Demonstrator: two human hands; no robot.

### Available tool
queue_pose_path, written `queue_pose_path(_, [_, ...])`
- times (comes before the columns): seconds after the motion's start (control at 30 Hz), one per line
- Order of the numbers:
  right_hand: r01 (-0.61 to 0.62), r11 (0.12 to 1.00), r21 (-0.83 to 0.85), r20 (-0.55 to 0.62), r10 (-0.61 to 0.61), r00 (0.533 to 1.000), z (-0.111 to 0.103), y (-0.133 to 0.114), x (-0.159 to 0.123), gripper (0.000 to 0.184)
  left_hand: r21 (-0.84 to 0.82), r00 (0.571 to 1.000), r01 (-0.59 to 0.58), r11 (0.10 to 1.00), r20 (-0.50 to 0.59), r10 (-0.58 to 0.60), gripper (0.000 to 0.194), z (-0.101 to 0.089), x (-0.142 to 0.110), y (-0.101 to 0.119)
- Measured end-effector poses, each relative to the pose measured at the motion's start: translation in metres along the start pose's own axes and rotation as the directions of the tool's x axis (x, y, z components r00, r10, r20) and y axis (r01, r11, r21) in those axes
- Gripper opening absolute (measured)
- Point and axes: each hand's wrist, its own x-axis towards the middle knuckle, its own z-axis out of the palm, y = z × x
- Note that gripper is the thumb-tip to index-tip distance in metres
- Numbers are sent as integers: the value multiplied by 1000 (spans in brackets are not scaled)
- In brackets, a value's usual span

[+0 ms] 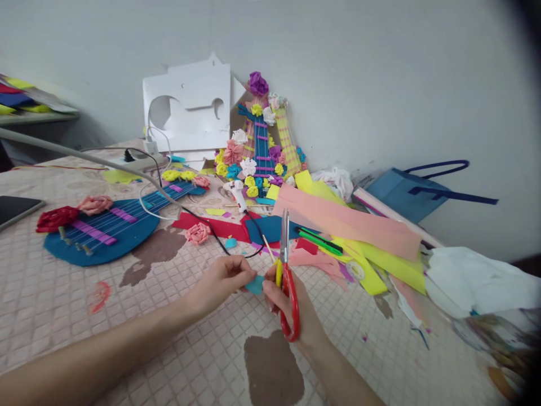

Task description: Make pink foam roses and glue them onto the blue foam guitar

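Observation:
A small piece of blue paper is stretched between my two hands above the table. My left hand pinches its left end between thumb and fingers. At its right end are the fingertips of my right hand, which also holds red-handled scissors. The scissors' blades point up and away from me, nearly together. A thin pale stick shows just beyond the right hand; whether the hand touches it I cannot tell. Past the hands lies a pink paper flower.
A flat blue paper guitar with flowers lies to the left. A white glue gun trails a black cord. Coloured paper strips and a green cutter are at right. Decorated guitars lean on the wall beside white board.

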Motion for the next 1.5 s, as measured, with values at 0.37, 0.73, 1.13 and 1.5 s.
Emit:
queue_pose_path(0.37, [-33, 999, -39, -57, 30, 998, 1, 2, 1, 26, -87, 989, 137, 987, 68, -131, 31, 1, -2, 0])
queue_pose_path(0.73, [85, 995, -52, -4, -86, 996, -8, -5, 12, 30, -25, 999, 0, 1000, -37, 0, 32, -6, 15, 20])
queue_pose_path(1.13, [-4, 975, -222, 157, 40, 987, -16, -3, 1, 42, -206, 974, -166, 964, -188, 127, 28, -23, 28, 41])
queue_pose_path(1.5, [-4, 944, -330, 162, 61, 985, -5, 7, 0, 29, -263, 974, -195, 945, -166, 155, 27, -25, 15, 43])
